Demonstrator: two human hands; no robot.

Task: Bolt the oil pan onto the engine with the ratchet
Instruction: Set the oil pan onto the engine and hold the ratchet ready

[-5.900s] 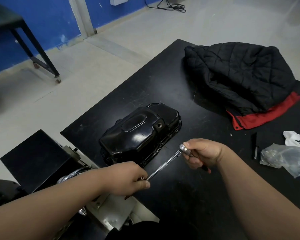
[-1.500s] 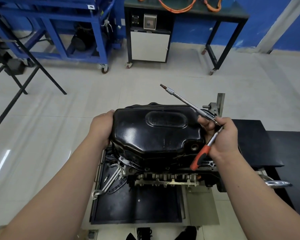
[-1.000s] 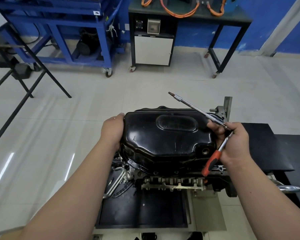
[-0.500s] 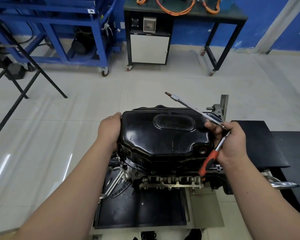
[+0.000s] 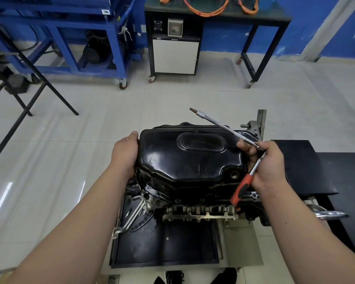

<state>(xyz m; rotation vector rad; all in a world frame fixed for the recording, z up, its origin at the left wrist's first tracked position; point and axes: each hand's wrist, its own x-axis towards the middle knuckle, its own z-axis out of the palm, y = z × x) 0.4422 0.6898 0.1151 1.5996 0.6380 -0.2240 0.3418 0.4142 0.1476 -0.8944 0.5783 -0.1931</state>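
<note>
1. The black oil pan [image 5: 189, 160] lies with its closed side up on top of the engine [image 5: 199, 213], in the middle of the view. Its drain hole [image 5: 234, 174] is at the pan's 4 o'clock corner. Whether the rim sits flush on the engine cannot be told.
2. The left grip [image 5: 124, 154] holds the pan's 9 o'clock end. The palm is against the side wall and the thumb lies over the upper edge. The other fingers are hidden behind the pan.
3. The right grip [image 5: 268, 165] is at the pan's 3 o'clock end, closed round the ratchet [image 5: 242, 186]. Its fingertips [image 5: 244, 146] touch the pan's wall.
4. The ratchet's red handle hangs from that grip toward 7 o'clock, across the pan's near right corner. Its long bright extension bar [image 5: 219, 125] points up toward 10 o'clock, above the pan's far edge and clear of it. The dark bit at its tip is in the air.
5. The engine stands over a black tray [image 5: 166, 244] at 6 o'clock, and a bent metal pipe [image 5: 131, 217] lies at its 8 o'clock side.
6. A black worktop [image 5: 342, 177] is at 3 o'clock, just beside the engine.
7. Across the pale floor, a blue metal cart [image 5: 70, 37] stands at 11 o'clock. A dark table [image 5: 254, 16] carrying orange cables [image 5: 203, 7], with a white cabinet [image 5: 175, 56] under it, stands at 12 o'clock.
</note>
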